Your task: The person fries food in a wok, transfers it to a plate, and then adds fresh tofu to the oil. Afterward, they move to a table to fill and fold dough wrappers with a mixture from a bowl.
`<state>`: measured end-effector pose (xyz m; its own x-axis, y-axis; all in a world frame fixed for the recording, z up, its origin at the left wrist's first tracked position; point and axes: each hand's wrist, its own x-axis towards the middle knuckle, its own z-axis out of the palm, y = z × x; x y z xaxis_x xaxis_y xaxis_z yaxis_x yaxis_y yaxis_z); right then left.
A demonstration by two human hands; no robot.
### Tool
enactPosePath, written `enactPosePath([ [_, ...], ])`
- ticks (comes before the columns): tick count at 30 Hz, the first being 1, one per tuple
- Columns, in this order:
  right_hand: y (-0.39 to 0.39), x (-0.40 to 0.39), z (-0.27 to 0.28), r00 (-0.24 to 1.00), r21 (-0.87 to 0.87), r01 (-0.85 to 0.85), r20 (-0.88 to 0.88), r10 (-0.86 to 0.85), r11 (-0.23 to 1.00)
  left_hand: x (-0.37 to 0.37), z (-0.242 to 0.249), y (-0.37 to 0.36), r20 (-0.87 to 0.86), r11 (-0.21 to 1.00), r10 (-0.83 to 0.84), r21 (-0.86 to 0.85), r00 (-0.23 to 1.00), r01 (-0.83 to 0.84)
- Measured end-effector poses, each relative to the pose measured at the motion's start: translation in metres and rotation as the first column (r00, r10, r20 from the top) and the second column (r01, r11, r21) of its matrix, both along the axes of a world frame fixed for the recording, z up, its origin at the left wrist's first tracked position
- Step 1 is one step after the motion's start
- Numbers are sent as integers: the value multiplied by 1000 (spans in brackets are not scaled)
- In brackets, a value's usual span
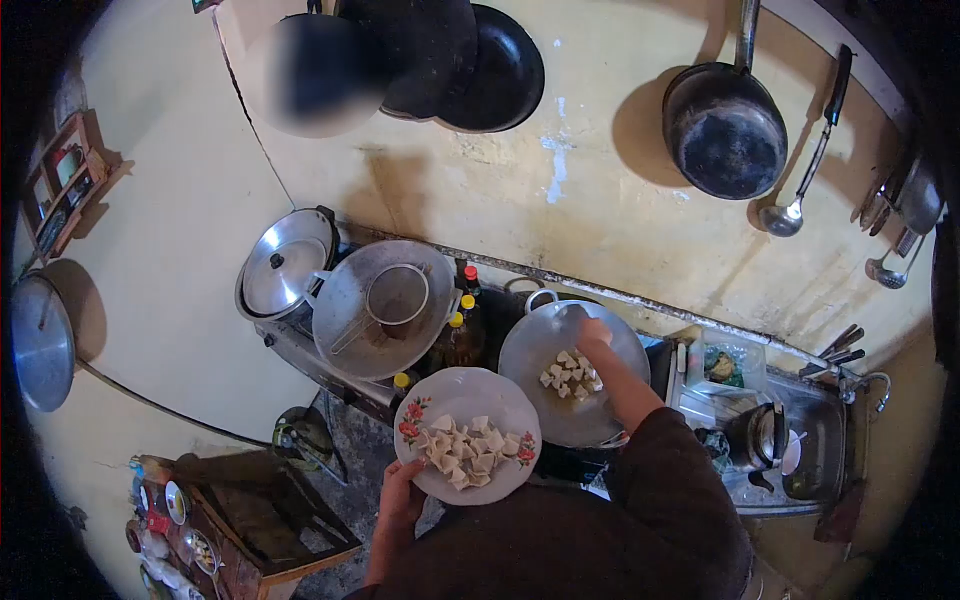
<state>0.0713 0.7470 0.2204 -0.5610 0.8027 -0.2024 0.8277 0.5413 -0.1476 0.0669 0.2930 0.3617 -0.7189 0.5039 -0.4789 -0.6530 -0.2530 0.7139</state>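
My left hand (402, 492) grips the rim of a white plate (468, 385) with red flowers, held level near my body. Pale folded pieces (468, 452) are heaped on the plate. To its right a wide metal wok (625, 350) stands on the stove, with similar pieces (571, 377) in its middle. My right hand (594, 332) is over the far part of the wok, fingers closed; what it holds, if anything, is too small to make out.
Left of the wok are bottles with yellow and red caps (471, 272), a second wok (345, 290) with a strainer (397, 295), and a lidded pot (285, 265). A sink (825, 440) lies right. Pans (725, 130) and a ladle (782, 220) hang on the wall.
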Motion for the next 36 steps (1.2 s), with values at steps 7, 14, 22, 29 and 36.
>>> enactPosePath([
  [7,3,-1,20,999,41,-40,2,40,998,-2,-6,-4,14,999,-21,32,1000,20],
  [14,-49,15,135,646,-184,-609,-680,347,772,-3,5,11,7,999,-40,-19,999,40],
  [22,-179,37,199,164,78,-955,-665,729,286,-5,-6,24,-27,980,-195,23,980,196],
  [29,-190,36,196,167,132,-947,-575,801,293,1,5,33,-3,962,-270,-54,963,269],
  [36,-189,39,207,145,198,-947,-445,884,255,0,-2,34,-25,964,-267,3,963,267],
])
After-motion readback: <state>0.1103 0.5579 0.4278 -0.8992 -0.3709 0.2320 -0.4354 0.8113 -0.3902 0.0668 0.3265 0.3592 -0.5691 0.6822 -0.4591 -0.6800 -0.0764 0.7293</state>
